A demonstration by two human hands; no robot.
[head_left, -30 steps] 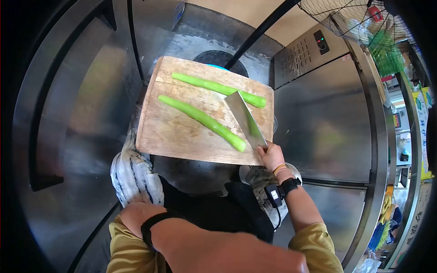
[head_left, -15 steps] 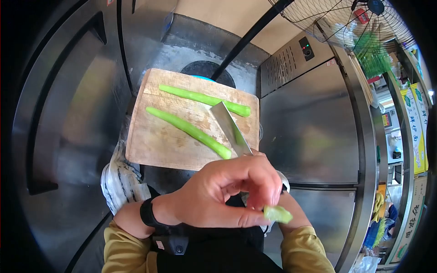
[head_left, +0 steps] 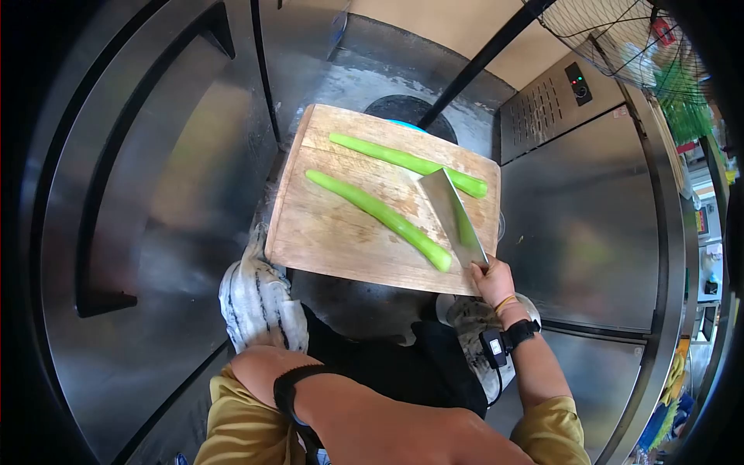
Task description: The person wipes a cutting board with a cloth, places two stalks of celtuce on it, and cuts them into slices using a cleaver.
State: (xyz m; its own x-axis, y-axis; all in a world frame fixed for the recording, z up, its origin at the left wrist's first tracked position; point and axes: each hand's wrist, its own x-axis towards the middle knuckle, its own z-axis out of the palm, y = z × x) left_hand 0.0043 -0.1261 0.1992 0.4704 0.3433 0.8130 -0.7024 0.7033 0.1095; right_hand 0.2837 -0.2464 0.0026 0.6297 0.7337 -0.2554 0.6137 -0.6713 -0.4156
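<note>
A cleaver [head_left: 456, 218] is gripped in my right hand [head_left: 494, 282] at the right front corner of a wooden cutting board [head_left: 310, 232]. Its blade lies over the board, pointing away from me. One peeled green celtuce stalk [head_left: 380, 217] stretches diagonally across the board, left of the blade. A second celtuce stalk [head_left: 395, 158] lies farther back, the blade's tip close to its near side. Low in front of my body, my left hand [head_left: 457, 438] shows only its back and wrist. Its fingers are beyond the bottom edge, so whatever they hold is hidden.
Steel cabinet doors [head_left: 170, 178] rise at the left, and a steel refrigerated cabinet [head_left: 581, 225] stands at the right. A black pole [head_left: 488, 62] and a round dark lid or drain [head_left: 438, 120] are behind the board. A wire fan cage [head_left: 612, 39] hangs upper right.
My left hand has swung down toward the bottom edge; the pale green piece it pinched is out of sight. The view has shifted left. Cleaver and stalks keep their places on the board.
</note>
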